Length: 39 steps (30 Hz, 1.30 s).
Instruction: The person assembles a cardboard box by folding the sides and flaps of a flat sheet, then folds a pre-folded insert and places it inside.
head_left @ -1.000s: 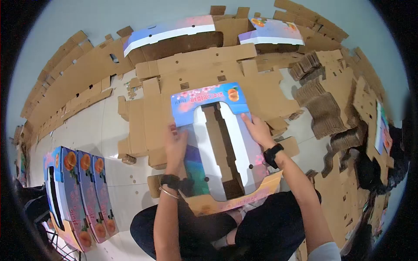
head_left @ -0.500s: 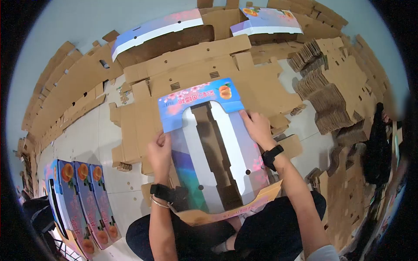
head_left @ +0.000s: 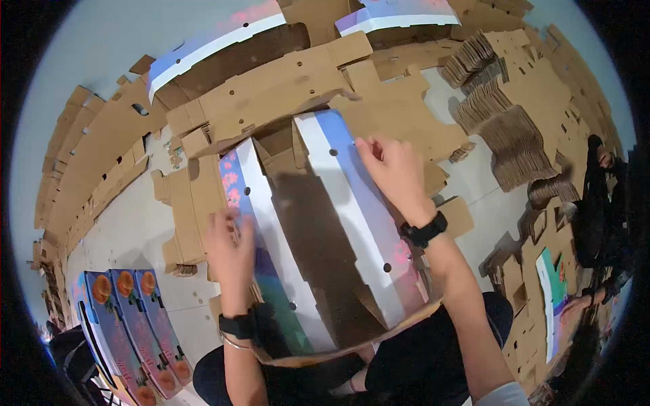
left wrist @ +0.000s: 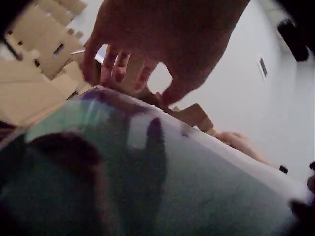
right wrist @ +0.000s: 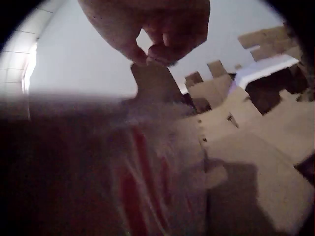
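A printed carton (head_left: 362, 216) with white-edged, blue and pink long panels lies over the lap, its middle open onto bare brown cardboard. Against its left side is my left hand (head_left: 231, 257), blurred; in the left wrist view this hand (left wrist: 157, 44) has bent fingers and a thumb spread apart over the carton's edge (left wrist: 197, 132). At the upper right side is my right hand (head_left: 398, 177), fingers curled. In the right wrist view, the right hand (right wrist: 157, 24) pinches a brown cardboard flap (right wrist: 155, 83) between thumb and fingertips.
Flat brown cardboard (head_left: 271, 84) lies beyond the carton. Stacked cardboard pieces (head_left: 518, 145) stand at the right. Several printed cartons (head_left: 122, 331) stand at lower left. Another person's hand (head_left: 575, 306) is near a printed piece (head_left: 552, 298) at far right.
The carton's printed far end has swung up, and the gap between the long panels has widened. The left hand has moved down along the side; the right hand has moved slightly up.
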Each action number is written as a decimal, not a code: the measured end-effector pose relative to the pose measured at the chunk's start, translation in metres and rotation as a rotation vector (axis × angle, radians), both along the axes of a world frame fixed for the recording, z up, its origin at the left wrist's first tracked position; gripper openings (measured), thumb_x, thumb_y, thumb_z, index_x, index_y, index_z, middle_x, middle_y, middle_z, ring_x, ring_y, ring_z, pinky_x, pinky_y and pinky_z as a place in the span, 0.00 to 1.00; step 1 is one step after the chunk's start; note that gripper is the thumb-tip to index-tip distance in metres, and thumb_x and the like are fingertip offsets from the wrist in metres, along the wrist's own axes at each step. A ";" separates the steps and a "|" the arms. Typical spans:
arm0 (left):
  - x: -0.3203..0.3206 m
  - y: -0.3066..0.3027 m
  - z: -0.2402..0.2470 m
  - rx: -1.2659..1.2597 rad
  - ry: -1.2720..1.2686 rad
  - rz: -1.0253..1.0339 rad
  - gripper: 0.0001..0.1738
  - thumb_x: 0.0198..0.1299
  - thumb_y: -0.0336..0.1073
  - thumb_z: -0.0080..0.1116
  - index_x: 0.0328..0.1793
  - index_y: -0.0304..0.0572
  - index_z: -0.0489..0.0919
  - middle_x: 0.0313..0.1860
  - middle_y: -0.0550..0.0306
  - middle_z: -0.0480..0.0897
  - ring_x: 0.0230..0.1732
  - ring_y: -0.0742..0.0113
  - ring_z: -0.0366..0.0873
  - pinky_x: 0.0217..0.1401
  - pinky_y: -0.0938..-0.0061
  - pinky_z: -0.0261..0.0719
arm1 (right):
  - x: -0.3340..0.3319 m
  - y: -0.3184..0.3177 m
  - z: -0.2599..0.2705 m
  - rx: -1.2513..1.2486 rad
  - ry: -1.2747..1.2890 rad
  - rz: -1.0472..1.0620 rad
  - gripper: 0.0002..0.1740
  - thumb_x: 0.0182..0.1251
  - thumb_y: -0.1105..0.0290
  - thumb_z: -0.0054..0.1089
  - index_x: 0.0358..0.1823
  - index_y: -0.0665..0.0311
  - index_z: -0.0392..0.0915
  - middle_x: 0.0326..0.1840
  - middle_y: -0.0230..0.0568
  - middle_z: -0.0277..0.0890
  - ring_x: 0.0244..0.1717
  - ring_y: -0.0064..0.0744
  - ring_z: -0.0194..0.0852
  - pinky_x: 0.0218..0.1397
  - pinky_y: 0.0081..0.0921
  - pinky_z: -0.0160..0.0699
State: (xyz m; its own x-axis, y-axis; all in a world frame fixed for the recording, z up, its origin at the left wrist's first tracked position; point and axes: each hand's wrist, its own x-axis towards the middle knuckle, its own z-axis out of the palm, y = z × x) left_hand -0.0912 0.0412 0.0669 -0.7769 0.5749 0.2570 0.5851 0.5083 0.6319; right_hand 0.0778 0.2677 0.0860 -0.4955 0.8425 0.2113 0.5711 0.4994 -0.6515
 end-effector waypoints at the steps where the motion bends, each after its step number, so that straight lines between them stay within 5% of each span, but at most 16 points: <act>1: 0.007 0.002 0.006 0.005 -0.005 0.003 0.15 0.58 0.43 0.61 0.44 0.40 0.77 0.35 0.51 0.74 0.33 0.61 0.74 0.36 0.72 0.73 | 0.001 -0.007 0.019 -0.019 -0.054 0.123 0.19 0.64 0.52 0.53 0.42 0.60 0.79 0.26 0.49 0.76 0.30 0.55 0.77 0.35 0.44 0.76; 3: 0.029 0.010 0.027 -0.113 0.216 -0.245 0.24 0.52 0.42 0.64 0.56 0.49 0.76 0.43 0.47 0.71 0.39 0.52 0.74 0.40 0.64 0.75 | 0.000 -0.021 0.030 -0.021 -0.117 0.245 0.20 0.63 0.54 0.55 0.51 0.58 0.76 0.33 0.49 0.78 0.35 0.52 0.78 0.37 0.42 0.76; 5: 0.044 0.011 0.034 -0.232 0.181 -0.212 0.27 0.52 0.39 0.63 0.61 0.53 0.73 0.45 0.48 0.70 0.41 0.53 0.73 0.41 0.65 0.75 | 0.000 -0.038 0.025 0.296 0.005 0.525 0.31 0.61 0.55 0.57 0.65 0.54 0.64 0.53 0.48 0.71 0.50 0.48 0.75 0.44 0.38 0.76; 8: 0.045 0.003 0.039 -0.350 0.145 -0.173 0.34 0.51 0.35 0.63 0.67 0.59 0.68 0.46 0.48 0.70 0.42 0.54 0.73 0.42 0.64 0.75 | 0.004 -0.054 0.029 0.465 -0.076 0.633 0.35 0.60 0.56 0.57 0.69 0.51 0.58 0.68 0.46 0.57 0.60 0.49 0.67 0.50 0.37 0.75; 12: 0.021 -0.014 0.023 -0.103 -0.033 -0.268 0.37 0.49 0.35 0.62 0.69 0.56 0.66 0.40 0.45 0.71 0.38 0.51 0.75 0.41 0.59 0.77 | 0.044 -0.049 0.037 0.020 -0.220 0.405 0.31 0.61 0.57 0.54 0.66 0.55 0.63 0.54 0.52 0.72 0.52 0.51 0.74 0.51 0.39 0.74; 13: 0.022 -0.021 0.048 -0.087 -0.348 -0.247 0.38 0.50 0.33 0.59 0.70 0.55 0.63 0.32 0.46 0.71 0.32 0.54 0.74 0.39 0.60 0.76 | 0.058 -0.043 0.049 -0.092 -0.306 0.308 0.29 0.61 0.57 0.53 0.64 0.57 0.66 0.48 0.54 0.77 0.48 0.52 0.77 0.50 0.40 0.74; 15: 0.004 -0.044 0.048 -0.027 -0.489 -0.252 0.40 0.51 0.31 0.57 0.73 0.55 0.61 0.26 0.49 0.73 0.28 0.60 0.74 0.36 0.65 0.76 | 0.087 -0.026 0.049 -0.018 -0.295 0.178 0.25 0.61 0.56 0.53 0.57 0.60 0.73 0.33 0.54 0.80 0.39 0.52 0.79 0.44 0.40 0.76; 19: -0.009 -0.100 0.048 -0.029 -0.416 -0.144 0.43 0.49 0.27 0.57 0.75 0.56 0.59 0.23 0.53 0.74 0.24 0.65 0.73 0.32 0.71 0.75 | 0.165 0.006 -0.002 -0.319 -0.254 0.343 0.22 0.62 0.52 0.56 0.36 0.68 0.81 0.24 0.42 0.80 0.25 0.33 0.77 0.32 0.31 0.73; 21: -0.018 -0.125 0.019 0.048 0.091 -0.192 0.47 0.46 0.23 0.55 0.77 0.55 0.55 0.19 0.58 0.73 0.20 0.73 0.70 0.27 0.77 0.72 | 0.174 -0.008 0.002 -0.283 -0.188 0.273 0.22 0.62 0.52 0.57 0.31 0.69 0.80 0.22 0.40 0.78 0.24 0.28 0.75 0.31 0.29 0.71; 22: -0.021 -0.132 0.024 0.061 0.114 -0.191 0.47 0.46 0.23 0.55 0.77 0.55 0.55 0.19 0.58 0.73 0.20 0.73 0.70 0.27 0.77 0.72 | 0.174 -0.012 0.008 -0.268 -0.125 0.211 0.23 0.62 0.52 0.59 0.27 0.70 0.80 0.20 0.38 0.77 0.22 0.24 0.72 0.29 0.26 0.70; 24: -0.028 -0.146 0.041 -0.089 -0.233 -0.263 0.49 0.44 0.20 0.56 0.77 0.53 0.54 0.24 0.55 0.76 0.19 0.71 0.70 0.27 0.76 0.72 | 0.181 -0.031 0.044 -0.231 -0.003 0.188 0.23 0.62 0.53 0.60 0.26 0.70 0.80 0.18 0.38 0.77 0.22 0.23 0.72 0.29 0.25 0.69; 27: -0.042 -0.154 0.079 0.038 -0.208 -0.235 0.47 0.47 0.20 0.53 0.77 0.51 0.53 0.33 0.54 0.80 0.19 0.71 0.71 0.28 0.76 0.74 | 0.212 -0.034 0.065 -0.220 0.137 0.107 0.20 0.62 0.56 0.61 0.24 0.69 0.80 0.19 0.34 0.77 0.22 0.20 0.71 0.28 0.23 0.67; 29: -0.080 -0.164 0.085 0.213 -0.249 -0.217 0.43 0.51 0.20 0.50 0.76 0.50 0.54 0.43 0.49 0.80 0.26 0.70 0.74 0.31 0.76 0.75 | 0.229 -0.043 0.083 -0.311 0.466 0.007 0.19 0.62 0.57 0.62 0.25 0.68 0.80 0.22 0.32 0.78 0.24 0.19 0.71 0.28 0.22 0.67; 33: -0.074 -0.198 0.144 0.338 -0.039 -0.115 0.40 0.55 0.20 0.47 0.76 0.48 0.55 0.45 0.47 0.80 0.37 0.69 0.76 0.38 0.77 0.75 | 0.237 -0.059 0.099 -0.386 0.710 -0.070 0.17 0.61 0.58 0.62 0.28 0.66 0.80 0.27 0.31 0.78 0.26 0.19 0.72 0.30 0.19 0.68; 35: -0.068 -0.224 0.156 0.464 -0.108 0.046 0.39 0.56 0.21 0.48 0.75 0.50 0.55 0.52 0.43 0.76 0.51 0.64 0.74 0.50 0.72 0.74 | 0.228 -0.064 0.085 -0.507 0.844 -0.165 0.16 0.62 0.59 0.62 0.29 0.66 0.79 0.29 0.32 0.78 0.28 0.19 0.73 0.32 0.18 0.70; 39: -0.004 -0.252 0.173 0.425 0.123 0.184 0.34 0.56 0.22 0.50 0.72 0.42 0.59 0.61 0.44 0.70 0.60 0.57 0.70 0.64 0.66 0.65 | 0.191 -0.092 0.048 -0.504 0.950 -0.194 0.13 0.63 0.61 0.60 0.35 0.65 0.80 0.32 0.33 0.79 0.32 0.20 0.75 0.35 0.19 0.71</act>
State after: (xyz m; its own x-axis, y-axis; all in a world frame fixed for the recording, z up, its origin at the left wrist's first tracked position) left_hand -0.0948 -0.2103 0.2395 -0.8051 0.2547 0.5357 0.5930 0.3216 0.7382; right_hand 0.2690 0.1757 0.1336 -0.1619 0.9857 0.0462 -0.2331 0.0073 -0.9724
